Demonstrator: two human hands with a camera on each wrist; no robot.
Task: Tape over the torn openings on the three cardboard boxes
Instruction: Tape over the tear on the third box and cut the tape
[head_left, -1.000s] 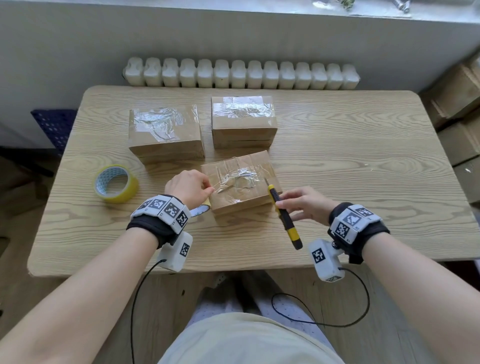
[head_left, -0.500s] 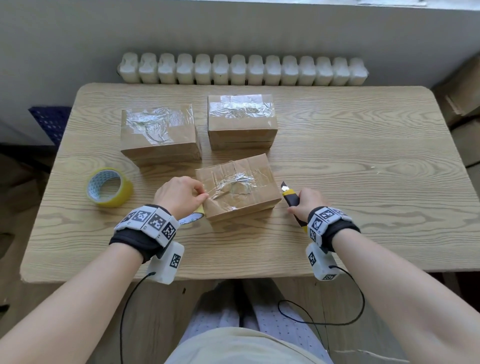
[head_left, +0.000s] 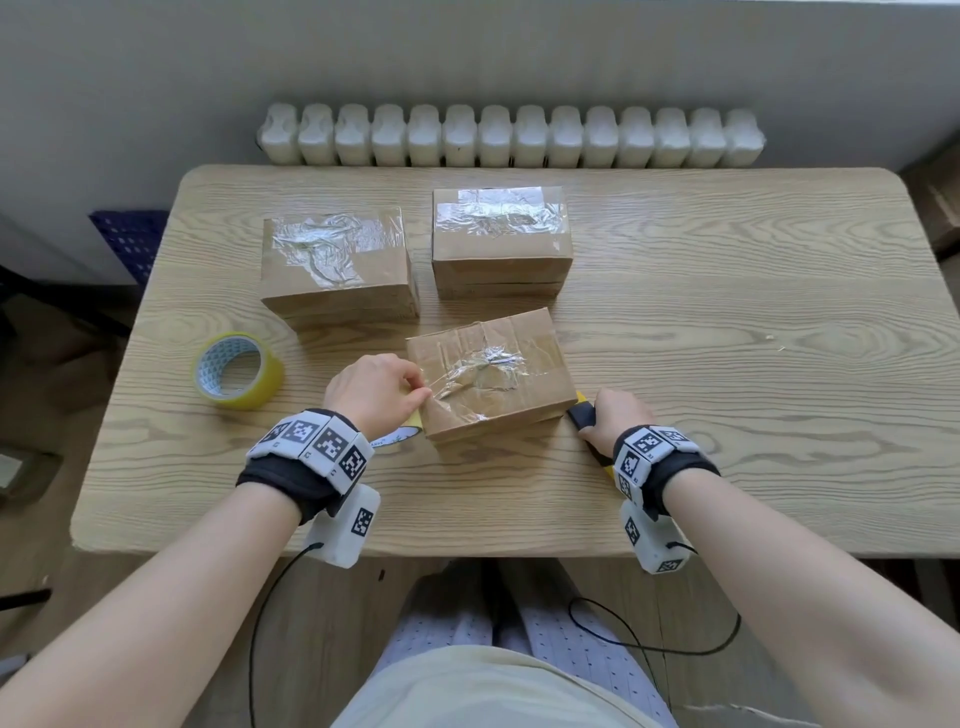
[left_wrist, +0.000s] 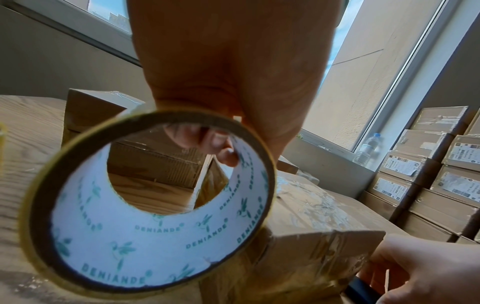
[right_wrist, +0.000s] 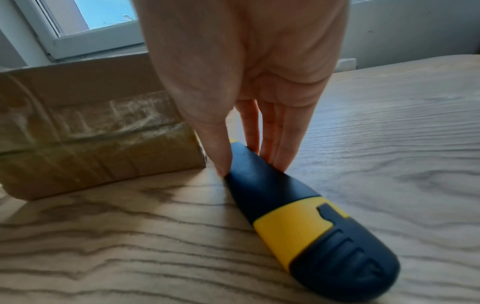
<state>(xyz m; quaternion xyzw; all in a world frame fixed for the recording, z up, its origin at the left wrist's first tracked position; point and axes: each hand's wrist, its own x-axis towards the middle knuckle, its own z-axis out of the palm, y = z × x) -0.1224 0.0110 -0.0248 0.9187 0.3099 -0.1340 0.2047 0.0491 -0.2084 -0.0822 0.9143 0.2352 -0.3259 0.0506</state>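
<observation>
Three cardboard boxes stand on the wooden table (head_left: 727, 312), each with shiny clear tape across its top: a back left box (head_left: 337, 265), a back right box (head_left: 501, 241) and a near box (head_left: 485, 376). My left hand (head_left: 415, 400) grips a yellow tape roll (left_wrist: 155, 201) against the near box's left edge, fingers (left_wrist: 207, 144) hooked through its core. My right hand (right_wrist: 252, 166) pinches a black and yellow utility knife (right_wrist: 298, 216) between thumb and fingers. The knife lies on the table by the box's near right corner, and I see no blade.
A second yellow tape roll (head_left: 239, 371) lies flat on the table to the left. A white radiator (head_left: 509, 137) runs behind the far edge. Stacked labelled cartons (left_wrist: 428, 174) fill the right side, and a water bottle (left_wrist: 369, 150) stands on the sill.
My right hand has lowered the knife from the near box's right top edge down onto the table beside it. My left hand has stayed at the box's left edge with the roll.
</observation>
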